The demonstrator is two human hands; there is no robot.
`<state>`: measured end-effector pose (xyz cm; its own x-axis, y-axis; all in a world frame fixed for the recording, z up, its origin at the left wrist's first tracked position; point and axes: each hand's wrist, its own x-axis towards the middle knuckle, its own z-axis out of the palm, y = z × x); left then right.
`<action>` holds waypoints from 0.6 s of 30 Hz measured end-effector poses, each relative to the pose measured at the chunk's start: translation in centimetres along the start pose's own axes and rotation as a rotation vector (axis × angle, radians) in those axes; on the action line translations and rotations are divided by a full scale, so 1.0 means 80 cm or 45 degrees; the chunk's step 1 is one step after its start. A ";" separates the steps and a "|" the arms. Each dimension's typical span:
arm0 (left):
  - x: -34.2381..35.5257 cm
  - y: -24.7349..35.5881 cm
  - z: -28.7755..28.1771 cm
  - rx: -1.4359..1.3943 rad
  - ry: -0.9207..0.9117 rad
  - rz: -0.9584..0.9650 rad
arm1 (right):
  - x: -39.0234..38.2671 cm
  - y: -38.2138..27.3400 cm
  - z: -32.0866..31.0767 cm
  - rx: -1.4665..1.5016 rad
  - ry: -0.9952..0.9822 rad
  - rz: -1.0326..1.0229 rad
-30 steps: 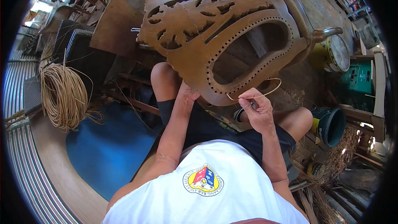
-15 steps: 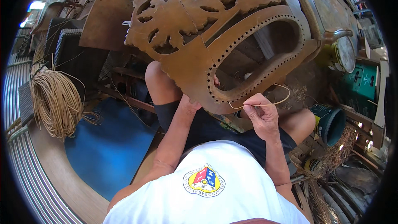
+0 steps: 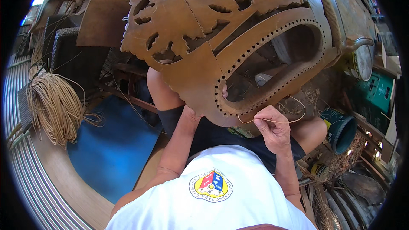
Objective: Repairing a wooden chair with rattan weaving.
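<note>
A carved brown wooden chair frame [image 3: 187, 74] lies across my lap, with a long oval opening ringed by small drilled holes. My right hand [image 3: 274, 128] is closed in a pinch on a thin, pale cane strand [image 3: 303, 115] just below the frame's near edge. One end of the strand meets the frame by the near row of holes. The rest loops out to the right and back up to the rim. My left hand [image 3: 195, 113] reaches beneath the near left edge; a little of its fingers shows through the opening, while its grip is hidden behind the wood.
On the left hangs a coil of cane [image 3: 55, 106] above a blue sheet [image 3: 113, 145]. To the right stand a dark green bucket [image 3: 342, 130], a green crate [image 3: 372, 96] and a pale-lidded can [image 3: 363, 61]. Fibre scraps [image 3: 313, 98] lie beyond the frame.
The chair frame appears slightly lower and farther right in view. My right hand has shifted a little down and right, still pinching the strand, whose loop reaches farther right.
</note>
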<state>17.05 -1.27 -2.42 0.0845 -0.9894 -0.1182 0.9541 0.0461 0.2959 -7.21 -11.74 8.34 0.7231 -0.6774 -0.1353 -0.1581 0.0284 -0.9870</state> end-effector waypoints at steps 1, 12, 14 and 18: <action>-0.001 -0.003 -0.002 0.005 0.072 0.044 | 0.000 0.001 0.000 0.013 0.001 0.002; -0.005 -0.003 -0.028 -0.205 -0.037 -0.016 | 0.000 0.012 -0.001 0.029 0.010 -0.032; -0.013 -0.007 -0.026 0.079 -0.041 0.191 | -0.001 0.014 -0.001 0.022 0.010 -0.044; -0.021 -0.011 -0.026 0.060 -0.045 0.223 | 0.000 0.017 -0.001 0.030 -0.066 -0.137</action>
<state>16.64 0.67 -4.47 0.2374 -0.9710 -0.0281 0.9111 0.2125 0.3531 -7.44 -11.75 6.99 0.7687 -0.6388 -0.0322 -0.0624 -0.0247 -0.9977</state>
